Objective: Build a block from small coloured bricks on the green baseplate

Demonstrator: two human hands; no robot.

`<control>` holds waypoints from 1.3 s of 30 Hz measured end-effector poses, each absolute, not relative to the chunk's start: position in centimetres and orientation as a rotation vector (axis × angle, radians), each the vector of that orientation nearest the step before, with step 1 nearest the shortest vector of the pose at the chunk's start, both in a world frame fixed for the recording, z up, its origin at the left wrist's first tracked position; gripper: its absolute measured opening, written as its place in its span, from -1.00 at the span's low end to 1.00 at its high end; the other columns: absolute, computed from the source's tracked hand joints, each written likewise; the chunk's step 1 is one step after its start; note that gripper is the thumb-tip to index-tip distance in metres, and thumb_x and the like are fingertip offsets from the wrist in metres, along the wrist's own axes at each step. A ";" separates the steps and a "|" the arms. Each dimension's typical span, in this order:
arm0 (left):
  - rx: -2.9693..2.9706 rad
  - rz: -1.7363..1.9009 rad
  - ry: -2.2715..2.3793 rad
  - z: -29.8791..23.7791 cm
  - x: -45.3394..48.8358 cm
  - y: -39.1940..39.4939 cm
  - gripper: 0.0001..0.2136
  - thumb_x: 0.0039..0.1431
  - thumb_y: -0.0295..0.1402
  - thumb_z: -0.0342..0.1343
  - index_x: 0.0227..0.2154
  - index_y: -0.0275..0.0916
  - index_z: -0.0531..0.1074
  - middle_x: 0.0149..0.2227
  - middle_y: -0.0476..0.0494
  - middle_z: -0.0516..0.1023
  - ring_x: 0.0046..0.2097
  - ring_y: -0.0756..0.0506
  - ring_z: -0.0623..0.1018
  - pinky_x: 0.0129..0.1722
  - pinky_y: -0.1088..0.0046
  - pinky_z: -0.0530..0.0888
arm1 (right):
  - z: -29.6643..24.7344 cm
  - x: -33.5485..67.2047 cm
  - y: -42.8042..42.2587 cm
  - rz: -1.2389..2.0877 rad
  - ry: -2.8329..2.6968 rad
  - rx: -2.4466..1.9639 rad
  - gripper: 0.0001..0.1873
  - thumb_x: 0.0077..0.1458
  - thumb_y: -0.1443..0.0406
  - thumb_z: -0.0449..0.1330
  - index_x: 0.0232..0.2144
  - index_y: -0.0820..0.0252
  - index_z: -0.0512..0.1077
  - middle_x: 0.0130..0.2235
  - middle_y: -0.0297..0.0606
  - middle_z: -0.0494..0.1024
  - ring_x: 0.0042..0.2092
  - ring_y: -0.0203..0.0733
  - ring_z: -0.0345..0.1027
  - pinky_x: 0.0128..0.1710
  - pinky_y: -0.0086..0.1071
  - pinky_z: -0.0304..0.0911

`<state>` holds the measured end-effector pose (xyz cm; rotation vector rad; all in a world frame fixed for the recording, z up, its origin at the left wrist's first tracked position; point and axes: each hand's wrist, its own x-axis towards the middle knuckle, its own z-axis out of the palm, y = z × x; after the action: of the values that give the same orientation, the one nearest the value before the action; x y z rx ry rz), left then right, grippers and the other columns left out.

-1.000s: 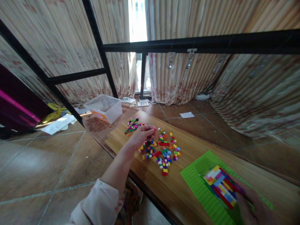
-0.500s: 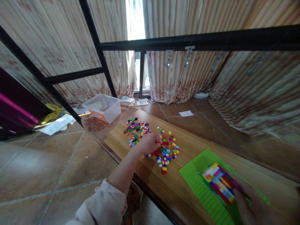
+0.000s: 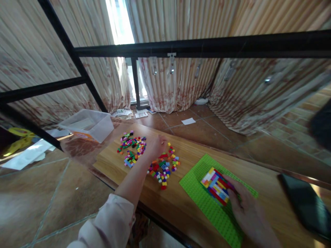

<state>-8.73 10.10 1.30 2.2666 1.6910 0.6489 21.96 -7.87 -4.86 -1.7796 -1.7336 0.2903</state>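
Observation:
My left hand (image 3: 155,146) reaches out over a scatter of small coloured bricks (image 3: 162,167) on the wooden table (image 3: 181,206). Its fingers curl down among them, and what they pinch is hidden. A second heap of bricks (image 3: 131,146) lies just left of that hand. A green studded baseplate (image 3: 204,203) lies nearer to me on the right. On it sits a flat multicoloured brick block (image 3: 216,186). My right hand (image 3: 244,212) rests on the plate with its fingers closed against the block's right side.
A clear plastic box (image 3: 86,124) stands at the table's far left end. A dark flat slab (image 3: 302,203) lies on the table at the right. Black metal frame bars (image 3: 207,48) cross in front of curtains. Tiled floor drops away past the table's left edge.
My left hand slid from the far heap towards the nearer scatter of bricks. My right hand has come further into view beside the block. The view swung right, so everything sits further left.

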 end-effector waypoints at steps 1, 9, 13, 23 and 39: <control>2.308 0.644 1.705 0.9 -8.2 10.6 -0.70 0.13 -0.52 0.00 -0.16 -0.26 0.59 -0.13 -0.20 0.62 -0.12 -0.12 0.56 0.01 0.34 0.43 | -4.8 21.9 -7.9 0.292 -1.734 -1.774 -0.58 0.27 0.14 -0.08 0.08 0.07 0.35 0.07 -0.15 0.50 0.06 -0.02 0.41 0.06 -0.01 0.34; 2.519 0.426 1.586 -1.9 -6.9 12.0 -0.62 0.08 -0.61 -0.03 -0.11 -0.25 0.56 -0.11 -0.19 0.62 -0.06 -0.12 0.54 0.15 0.27 0.32 | -5.1 21.8 -7.8 0.304 -1.745 -1.739 -0.59 0.28 0.16 -0.07 0.11 0.03 0.33 0.08 -0.18 0.49 0.07 -0.05 0.38 0.05 -0.05 0.34; 2.464 0.411 1.649 -1.9 -6.6 11.7 -0.69 0.10 -0.59 -0.01 -0.22 -0.22 0.59 -0.15 -0.17 0.61 -0.03 -0.12 0.52 0.13 0.31 0.35 | -5.2 21.8 -7.8 0.291 -1.746 -1.728 -0.59 0.28 0.18 -0.07 0.11 0.04 0.33 0.07 -0.16 0.49 0.06 -0.05 0.38 0.05 -0.06 0.33; 2.377 0.556 1.753 0.5 -6.2 9.9 -0.82 0.23 -0.42 -0.01 -0.31 -0.27 0.51 -0.27 -0.19 0.55 -0.21 -0.13 0.52 -0.13 0.34 0.43 | -3.8 21.0 -7.8 0.306 -1.745 -1.701 -0.62 0.27 0.25 -0.05 0.10 0.06 0.33 0.05 -0.16 0.50 0.06 -0.06 0.36 0.10 -0.06 0.28; 2.119 0.914 0.849 -0.3 0.6 0.5 -0.88 0.13 -0.55 0.15 -0.35 -0.23 0.55 -0.32 -0.07 0.57 -0.26 -0.02 0.53 -0.21 0.47 0.46 | -2.8 20.0 -7.8 0.333 -1.697 -1.693 -0.61 0.27 0.34 -0.08 0.09 0.11 0.33 0.04 -0.16 0.48 0.07 -0.11 0.32 0.14 -0.10 0.21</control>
<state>0.60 0.54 -0.34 2.1194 0.8493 0.9139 19.96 -7.77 -2.78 -1.6930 -1.6967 0.3325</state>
